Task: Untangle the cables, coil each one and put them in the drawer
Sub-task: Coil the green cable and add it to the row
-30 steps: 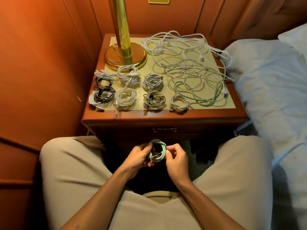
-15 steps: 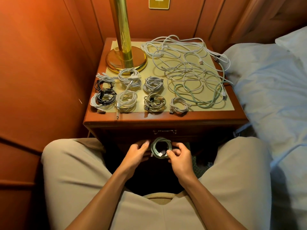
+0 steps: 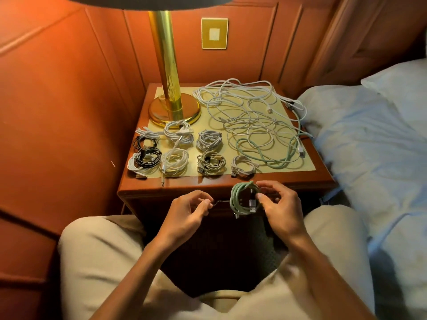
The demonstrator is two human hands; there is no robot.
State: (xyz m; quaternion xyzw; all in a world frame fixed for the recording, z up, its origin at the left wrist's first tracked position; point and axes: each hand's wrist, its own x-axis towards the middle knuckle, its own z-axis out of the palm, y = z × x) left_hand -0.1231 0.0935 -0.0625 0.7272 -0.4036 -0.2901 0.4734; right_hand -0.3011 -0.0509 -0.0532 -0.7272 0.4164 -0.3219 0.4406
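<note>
A seated person holds a coiled mint-green cable [image 3: 242, 199] in front of a wooden nightstand [image 3: 300, 179], just below its front edge. The right hand [image 3: 280, 209] has the coil in a pinching grip, thumb and fingertips closed on its right side where the plugs gather; the coil stands roughly upright, facing the camera. The left hand [image 3: 187, 212] hovers just to the left of the coil and apart from it, fingers loosely curled and holding nothing, their tips close to the small drawer handle [image 3: 218, 202] on the nightstand's front. The drawer itself appears closed.

On the tabletop, a yellow mat [image 3: 307, 166] carries the rest of the work. Eight or so finished coils [image 3: 209, 140] lie in two rough rows on the left and centre: white ones, a beige one, and black ones at the far left. To the right sprawls a loose tangle of white cables [image 3: 245, 112], with another mint-green cable [image 3: 265, 155] looped along its near edge. A few strands trail over the right edge toward the bed [image 3: 369, 146], which stands just beside the nightstand under pale blue sheets.

A brass lamp [image 3: 168, 88] rises from the back left corner of the tabletop, its round base touching the nearest white coil. A brass wall plate [image 3: 214, 33] sits on the red panelling behind.
</note>
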